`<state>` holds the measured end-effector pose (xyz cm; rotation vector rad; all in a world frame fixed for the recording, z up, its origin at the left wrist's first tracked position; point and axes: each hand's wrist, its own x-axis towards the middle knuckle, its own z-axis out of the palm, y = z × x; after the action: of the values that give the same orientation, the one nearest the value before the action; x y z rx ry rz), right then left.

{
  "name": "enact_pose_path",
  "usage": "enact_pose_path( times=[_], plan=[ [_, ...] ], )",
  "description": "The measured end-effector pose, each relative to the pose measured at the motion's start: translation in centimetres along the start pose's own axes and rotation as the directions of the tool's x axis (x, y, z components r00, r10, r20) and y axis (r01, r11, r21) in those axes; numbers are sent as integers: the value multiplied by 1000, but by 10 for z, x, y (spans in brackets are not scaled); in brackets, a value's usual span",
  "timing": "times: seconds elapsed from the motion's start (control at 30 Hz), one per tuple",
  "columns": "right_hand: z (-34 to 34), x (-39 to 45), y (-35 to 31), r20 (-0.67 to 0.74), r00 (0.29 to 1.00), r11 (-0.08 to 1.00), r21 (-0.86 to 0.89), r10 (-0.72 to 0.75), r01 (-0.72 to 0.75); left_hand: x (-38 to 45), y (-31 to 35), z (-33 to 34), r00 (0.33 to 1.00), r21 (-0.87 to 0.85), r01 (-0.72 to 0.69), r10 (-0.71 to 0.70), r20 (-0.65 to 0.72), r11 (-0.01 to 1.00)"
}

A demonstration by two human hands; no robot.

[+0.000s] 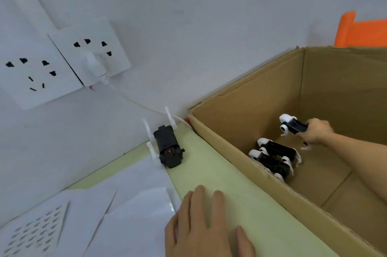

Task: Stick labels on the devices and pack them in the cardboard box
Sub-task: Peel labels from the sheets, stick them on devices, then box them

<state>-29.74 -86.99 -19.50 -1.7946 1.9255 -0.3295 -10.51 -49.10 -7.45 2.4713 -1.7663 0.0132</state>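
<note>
Inside the box (247, 108), our right hand (316, 133) is gripping a small black-and-white device (292, 125), fingers curled round its body, and holding it above the floor of the box, close to the far wall. Below it, two more devices (274, 156) are lying side by side on the bottom, touching or nearly so. We are judging that these two are already packed and that the one in hand is the third on its way down.

On the green table (209, 171), just left of the box, a fourth device (168, 147) is lying on its back with its white legs sticking up, against the wall. We cannot tell whether it is carrying a label yet; the labels on the other devices are too small to make out as well.

Our left hand (201, 225) is resting flat on the table, fingers straight and holding nothing, next to white sheets (129, 214). One sheet (35, 233) near the lower left corner is showing rows of small grey marks, probably labels.

So we are reckoning the job is well along: at least one device is still waiting outside the box.
</note>
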Motion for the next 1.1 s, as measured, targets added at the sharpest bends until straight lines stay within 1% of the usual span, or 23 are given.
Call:
enact_pose_path(
  times=[0.1,0.2,0.3,0.37,0.43,0.53,0.63,0.73,0.83,0.93,1.0,1.1],
  plan=[
    [23,6,5,-50,999,995,-97,8,-13,4,-1,5,999,-23,9,-10,-50,1000],
    [38,4,12,-26,1000,993,-115,-5,2,6,-2,5,998,-26,18,-19,-52,1000],
    [43,-1,16,64,995,995,-58,-76,79,5,-1,5,997,-6,7,-7,-79,1000],
    [43,-2,20,94,990,994,33,-103,101,3,0,7,995,10,7,-6,-103,1000],
    [44,-3,26,56,993,991,85,-105,100,2,2,8,994,-1,13,-13,-106,1000],
    [50,-1,34,16,996,993,88,-84,82,2,3,9,992,2,14,-13,-123,1000],
    [56,3,33,-13,995,989,108,-97,98,2,3,11,991,2,5,-5,-131,1000],
    [62,8,31,0,993,990,77,-115,114,2,2,12,991,10,-7,9,-130,1000],
    [61,10,34,22,990,990,7,-139,138,5,0,14,987,25,-13,17,-161,1000],
    [53,10,30,101,988,988,-83,-119,127,6,0,15,987,-4,-11,10,-161,1000],
    [45,9,23,146,985,990,-101,-86,102,5,-3,13,988,-9,-33,31,-153,999],
    [26,3,9,131,985,982,-133,-114,132,4,-5,10,990,-35,-61,56,-131,998]
  ],
)
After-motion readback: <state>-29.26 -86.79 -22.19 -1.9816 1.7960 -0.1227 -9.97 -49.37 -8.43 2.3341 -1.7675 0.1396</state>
